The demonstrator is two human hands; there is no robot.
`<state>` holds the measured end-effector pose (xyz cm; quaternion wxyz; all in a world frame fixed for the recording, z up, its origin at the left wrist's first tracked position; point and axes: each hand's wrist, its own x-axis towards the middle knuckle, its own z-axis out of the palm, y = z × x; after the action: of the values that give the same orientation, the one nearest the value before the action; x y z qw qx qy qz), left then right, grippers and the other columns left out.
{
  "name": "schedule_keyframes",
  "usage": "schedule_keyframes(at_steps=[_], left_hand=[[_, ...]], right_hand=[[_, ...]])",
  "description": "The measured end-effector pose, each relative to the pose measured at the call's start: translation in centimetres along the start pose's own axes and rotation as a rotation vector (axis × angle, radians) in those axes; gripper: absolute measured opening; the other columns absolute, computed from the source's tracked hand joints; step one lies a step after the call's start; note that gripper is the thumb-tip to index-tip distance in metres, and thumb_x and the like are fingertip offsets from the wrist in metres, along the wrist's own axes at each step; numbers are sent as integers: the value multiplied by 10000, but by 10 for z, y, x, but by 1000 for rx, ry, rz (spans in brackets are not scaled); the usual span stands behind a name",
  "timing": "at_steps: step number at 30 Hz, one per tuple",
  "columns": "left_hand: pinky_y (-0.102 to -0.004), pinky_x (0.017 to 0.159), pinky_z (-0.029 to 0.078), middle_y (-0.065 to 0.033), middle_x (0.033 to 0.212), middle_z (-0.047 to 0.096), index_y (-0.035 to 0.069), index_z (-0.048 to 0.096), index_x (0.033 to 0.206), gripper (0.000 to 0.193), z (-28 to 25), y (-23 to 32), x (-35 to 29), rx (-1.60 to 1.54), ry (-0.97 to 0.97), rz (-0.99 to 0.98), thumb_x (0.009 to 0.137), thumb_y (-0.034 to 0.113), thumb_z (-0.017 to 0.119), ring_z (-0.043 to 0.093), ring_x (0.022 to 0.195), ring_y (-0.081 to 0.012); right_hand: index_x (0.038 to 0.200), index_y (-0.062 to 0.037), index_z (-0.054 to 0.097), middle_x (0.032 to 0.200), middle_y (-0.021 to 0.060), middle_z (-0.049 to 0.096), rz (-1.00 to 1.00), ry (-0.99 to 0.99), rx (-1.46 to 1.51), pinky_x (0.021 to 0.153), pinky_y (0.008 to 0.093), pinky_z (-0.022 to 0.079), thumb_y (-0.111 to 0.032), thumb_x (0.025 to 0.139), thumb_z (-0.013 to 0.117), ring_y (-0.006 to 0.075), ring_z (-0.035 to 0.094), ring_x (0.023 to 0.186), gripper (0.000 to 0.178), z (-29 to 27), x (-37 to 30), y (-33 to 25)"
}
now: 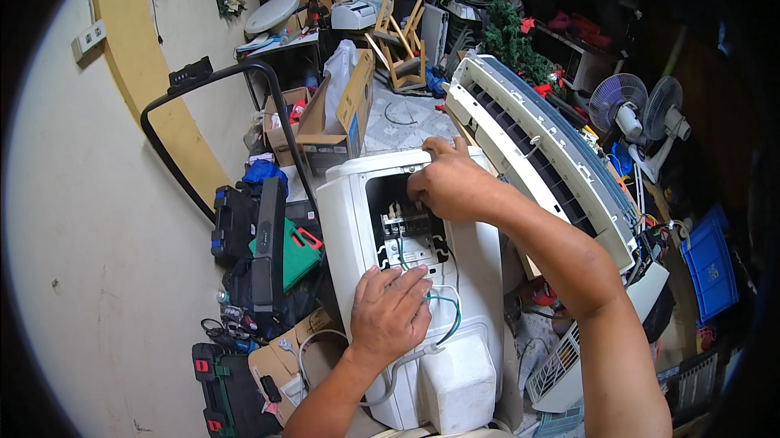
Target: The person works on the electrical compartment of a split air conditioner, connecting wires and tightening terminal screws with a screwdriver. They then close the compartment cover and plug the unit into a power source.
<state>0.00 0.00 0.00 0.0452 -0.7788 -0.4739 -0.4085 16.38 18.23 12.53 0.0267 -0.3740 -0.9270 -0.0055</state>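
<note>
- Two bare hands on one white metal case [478,271], sitting right beneath them, its square opening [380,192] between the left fingertips and the right hand.
- Left hand [390,312] lies palm down just below that opening, fingers slightly spread, resting on the case and apparently gripping nothing.
- Right hand [457,182] is up at the opening's upper right corner, fingers bent over the edge, some tips dipping inside; whether they pinch anything, I can't tell.
- Between the hands sits the wire block [404,225], with a green wire [443,299] looping just right of the left fingers.
- Watch that loop! A sideways slip of the left hand could snag it and tug a connection loose.
- Grey cord [414,353] beside the left wrist: a forearm catching it might pull the wires too.
- And those right fingers could get nicked if they slip against the metal edge.
</note>
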Motion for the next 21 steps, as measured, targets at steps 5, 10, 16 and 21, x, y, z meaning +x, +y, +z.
schedule_keyframes(at_steps=[5, 10, 16, 21], left_hand=[[-519, 1130, 454, 16, 1327, 736, 149, 791, 1134, 368, -3, 0, 0, 2, 6, -10, 767, 168, 798, 644, 1167, -259], [-516, 1138, 449, 28, 1324, 740, 165, 795, 1127, 363, -1, 4, 1, 16, 2, -23, 765, 168, 796, 644, 1183, -250], [-520, 1143, 442, 31, 1322, 740, 174, 791, 1127, 360, -2, 7, 0, 20, -8, -27, 767, 171, 792, 644, 1191, -250], [-524, 1134, 446, 27, 1322, 739, 169, 786, 1128, 363, -3, 8, -2, 23, -5, -19, 765, 168, 788, 644, 1189, -252]], right_hand=[[988, -141, 846, 1131, 192, 773, -2, 5, 14, 1187, 778, 274, -94, 847, 733, 453, 488, 1427, 187, -2, -1, -4], [969, -148, 853, 1130, 191, 773, 8, -34, -34, 1202, 783, 262, -92, 837, 728, 452, 485, 1427, 190, -3, 1, -5], [964, -145, 859, 1130, 187, 772, -4, 20, -46, 1206, 783, 261, -95, 832, 712, 438, 497, 1410, 204, 1, -5, -7], [966, -151, 865, 1138, 189, 769, 8, -20, -29, 1214, 784, 244, -100, 822, 713, 435, 485, 1418, 216, -2, -5, -9]])
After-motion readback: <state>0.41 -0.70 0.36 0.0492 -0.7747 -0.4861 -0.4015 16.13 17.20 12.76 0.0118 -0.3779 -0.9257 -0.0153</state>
